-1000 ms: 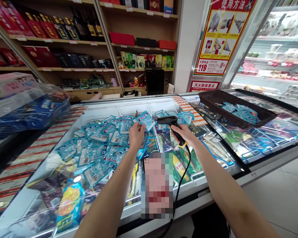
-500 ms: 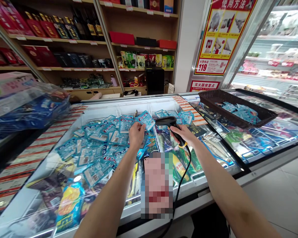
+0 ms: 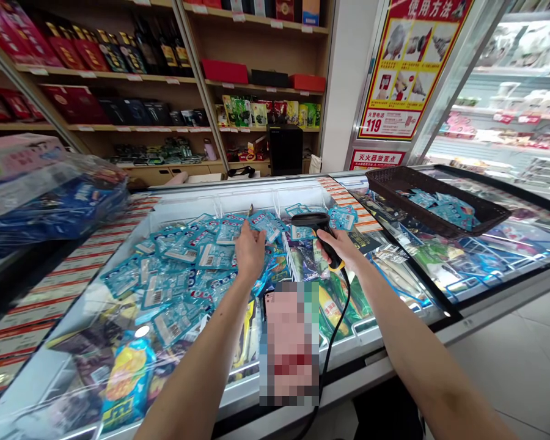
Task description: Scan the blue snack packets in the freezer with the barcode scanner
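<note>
My right hand [image 3: 337, 244] is wrapped round the grip of a black barcode scanner [image 3: 310, 221], whose cable runs down towards the front edge. The scanner head is above a few small blue packets near the back of the freezer. My left hand [image 3: 250, 249] is open over the pile of blue packets [image 3: 176, 253], its index finger stretched forward and its thumb apart. One blue packet [image 3: 266, 226] lies just right of that hand's fingertips. The packet surfaces under the palm are hidden.
A brown basket [image 3: 440, 223] with several blue packets stands at the right on the freezer glass. A mostly pixelated pink phone [image 3: 288, 330] lies in front. Plastic-wrapped packages [image 3: 50, 189] sit at the left. Stocked shelves [image 3: 132, 76] rise behind.
My left hand has let go of the packet it held up by the scanner and moved slightly left, fingers now spread. The packet lies among the others. The scanner has barely moved.
</note>
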Tool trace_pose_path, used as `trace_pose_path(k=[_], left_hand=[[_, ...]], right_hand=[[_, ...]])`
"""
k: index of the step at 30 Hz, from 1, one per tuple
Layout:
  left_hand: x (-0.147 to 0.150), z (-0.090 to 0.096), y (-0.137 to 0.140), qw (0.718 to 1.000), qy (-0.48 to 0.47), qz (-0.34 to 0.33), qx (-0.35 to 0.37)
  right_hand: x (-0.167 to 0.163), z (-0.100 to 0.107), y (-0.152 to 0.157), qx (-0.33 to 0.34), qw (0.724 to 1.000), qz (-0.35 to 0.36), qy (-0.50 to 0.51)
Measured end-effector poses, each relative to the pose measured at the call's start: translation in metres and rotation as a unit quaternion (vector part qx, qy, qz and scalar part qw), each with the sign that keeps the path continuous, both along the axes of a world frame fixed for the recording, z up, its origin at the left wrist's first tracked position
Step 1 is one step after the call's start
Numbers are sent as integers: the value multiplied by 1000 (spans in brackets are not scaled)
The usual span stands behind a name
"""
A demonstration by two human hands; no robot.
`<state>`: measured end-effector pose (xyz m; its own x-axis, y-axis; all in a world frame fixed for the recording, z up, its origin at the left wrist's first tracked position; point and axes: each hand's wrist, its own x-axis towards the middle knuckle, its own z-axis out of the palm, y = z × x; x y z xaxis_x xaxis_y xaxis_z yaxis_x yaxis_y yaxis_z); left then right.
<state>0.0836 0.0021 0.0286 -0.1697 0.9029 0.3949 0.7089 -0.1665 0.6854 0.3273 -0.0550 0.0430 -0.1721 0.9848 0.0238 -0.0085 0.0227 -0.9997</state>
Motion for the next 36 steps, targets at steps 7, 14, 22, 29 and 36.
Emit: trace_pose_path(k=[7, 14, 22, 29, 36], left_hand=[[-10, 3, -3, 993, 93, 9, 75], [2, 4, -2, 959, 236, -97, 124], [16, -15, 1, 939, 318, -114, 69], [10, -10, -1, 943, 321, -64, 69], [10, -8, 0, 927, 365, -55, 71]], right_hand=[[1, -1, 3, 6, 999, -38, 31], [1, 3, 3, 3, 996, -59, 66], [3, 8, 4, -14, 995, -72, 61], [12, -6, 14, -7, 990, -116, 76], [15, -13, 20, 0, 986, -140, 95]])
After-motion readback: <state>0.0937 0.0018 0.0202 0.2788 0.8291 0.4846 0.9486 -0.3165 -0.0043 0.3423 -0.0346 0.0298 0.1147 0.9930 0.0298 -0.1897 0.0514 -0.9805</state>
